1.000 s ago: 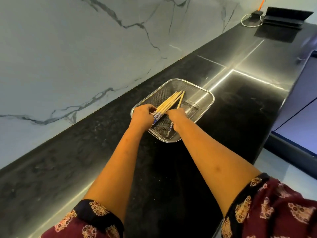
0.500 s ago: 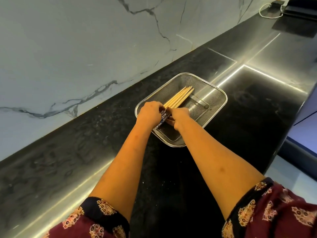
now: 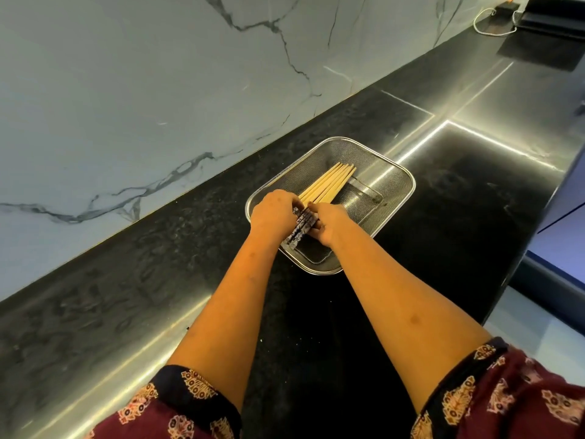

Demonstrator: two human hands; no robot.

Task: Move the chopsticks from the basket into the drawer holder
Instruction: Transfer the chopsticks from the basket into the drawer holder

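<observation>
Head view looks down along two bare forearms onto a black counter (image 3: 459, 217) with a marble wall behind it at 10 o'clock. Near the middle sits a rectangular wire-mesh basket (image 3: 395, 182), its long axis running from 7 to 1 o'clock. Inside it lies a bundle of chopsticks (image 3: 329, 185), gathered side by side with their pale wooden tips pointing to 1 o'clock and their dark blue patterned ends toward 7 o'clock.

Both hands meet over the near half of the basket. The left hand (image 3: 274, 212) is curled over the patterned ends from the 9 o'clock side, fingers closed against the bundle. The right hand (image 3: 329, 221) presses in from the 3 o'clock side, fingers folded around the same ends, so the chopsticks are squeezed between the two hands. The wooden tips stick out beyond the knuckles toward the far corner of the basket. Whether the bundle is lifted off the mesh cannot be told.

Patterned maroon sleeves (image 3: 506, 394) show at 5 and 7 o'clock.
</observation>
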